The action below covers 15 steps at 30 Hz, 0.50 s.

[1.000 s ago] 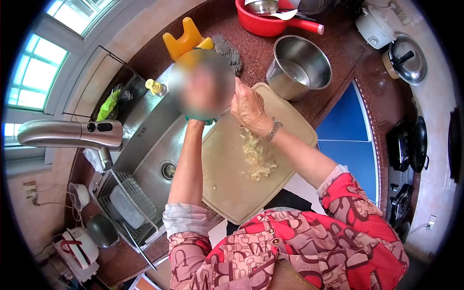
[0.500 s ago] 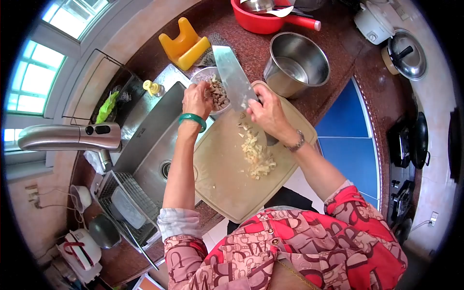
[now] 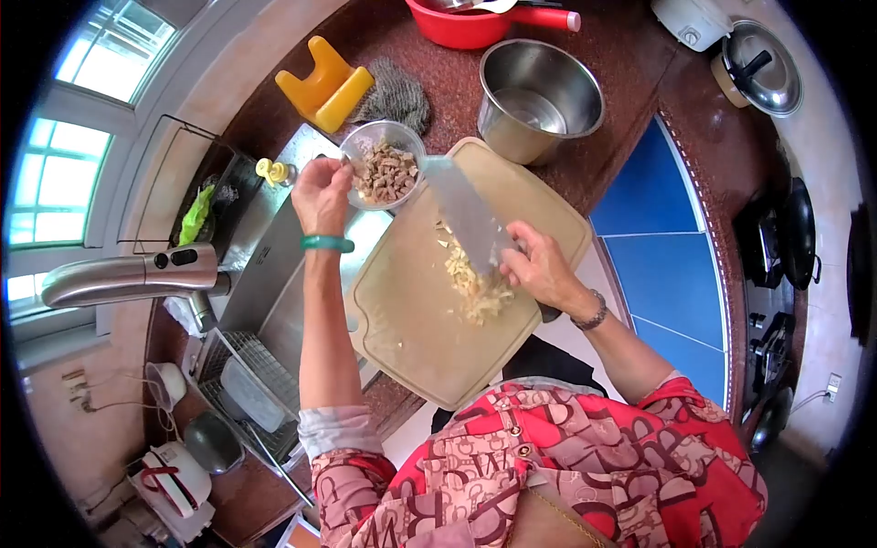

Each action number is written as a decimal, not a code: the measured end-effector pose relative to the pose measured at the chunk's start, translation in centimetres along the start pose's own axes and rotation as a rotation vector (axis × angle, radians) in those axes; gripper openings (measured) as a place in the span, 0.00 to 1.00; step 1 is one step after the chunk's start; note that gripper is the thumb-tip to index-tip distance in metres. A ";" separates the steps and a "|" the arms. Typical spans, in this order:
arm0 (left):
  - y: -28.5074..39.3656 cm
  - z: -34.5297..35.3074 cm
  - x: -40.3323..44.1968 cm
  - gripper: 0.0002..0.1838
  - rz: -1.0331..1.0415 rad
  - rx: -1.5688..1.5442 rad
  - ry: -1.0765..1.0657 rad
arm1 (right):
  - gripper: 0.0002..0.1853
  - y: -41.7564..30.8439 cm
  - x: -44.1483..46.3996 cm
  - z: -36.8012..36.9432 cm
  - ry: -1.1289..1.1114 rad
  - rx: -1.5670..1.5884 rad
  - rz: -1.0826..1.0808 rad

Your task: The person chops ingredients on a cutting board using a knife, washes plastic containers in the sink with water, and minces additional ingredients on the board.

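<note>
My left hand (image 3: 322, 194) is closed at the left rim of a clear plastic bowl (image 3: 416, 144), fingers bent against it. Chopped brownish pieces (image 3: 385, 173), which look like meat, lie in the bowl. A cleaver (image 3: 464, 205) is in my right hand (image 3: 541, 267), its broad blade angled over the cutting board (image 3: 411, 320) and its tip end near the bowl. Pale chopped bits (image 3: 475, 290), perhaps garlic, form a pile on the board beside and partly under the blade. The cleaver's handle is mostly hidden by my fingers.
Left of the board is a steel sink (image 3: 283, 274) with a faucet (image 3: 137, 274) and a dish rack (image 3: 247, 384). Behind stand a yellow holder (image 3: 324, 87), a grey cloth (image 3: 397, 96), a steel pot (image 3: 539, 100) and a red pan (image 3: 457, 27).
My left hand has moved from over the bowl to its left rim. My right hand has brought the cleaver down and toward me, from beside the bowl to over the pale bits.
</note>
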<state>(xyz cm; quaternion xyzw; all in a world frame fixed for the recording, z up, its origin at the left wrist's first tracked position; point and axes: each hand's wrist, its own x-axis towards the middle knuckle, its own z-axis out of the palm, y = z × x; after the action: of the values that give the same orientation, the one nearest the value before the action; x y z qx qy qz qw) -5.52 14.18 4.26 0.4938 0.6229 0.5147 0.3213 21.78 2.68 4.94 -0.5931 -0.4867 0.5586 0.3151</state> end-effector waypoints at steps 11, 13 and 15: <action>-6.0 0.9 -15.1 0.03 -0.461 -0.361 -0.084 | 0.10 3.3 -4.1 0.7 -0.296 -0.472 -0.205; -6.7 2.4 -15.8 0.04 -0.337 -0.109 -0.066 | 0.10 3.1 -3.3 0.3 -0.150 -0.465 -0.250; -6.2 3.3 -16.3 0.04 -0.293 -0.001 -0.071 | 0.11 3.0 -2.7 0.1 -0.082 -0.513 -0.306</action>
<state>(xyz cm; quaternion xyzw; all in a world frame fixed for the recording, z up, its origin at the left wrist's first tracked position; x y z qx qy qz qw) 0.73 -0.05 -4.32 0.4155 0.6760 0.4449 0.4152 22.60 -0.87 3.15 -0.5502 -0.7079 0.3870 0.2154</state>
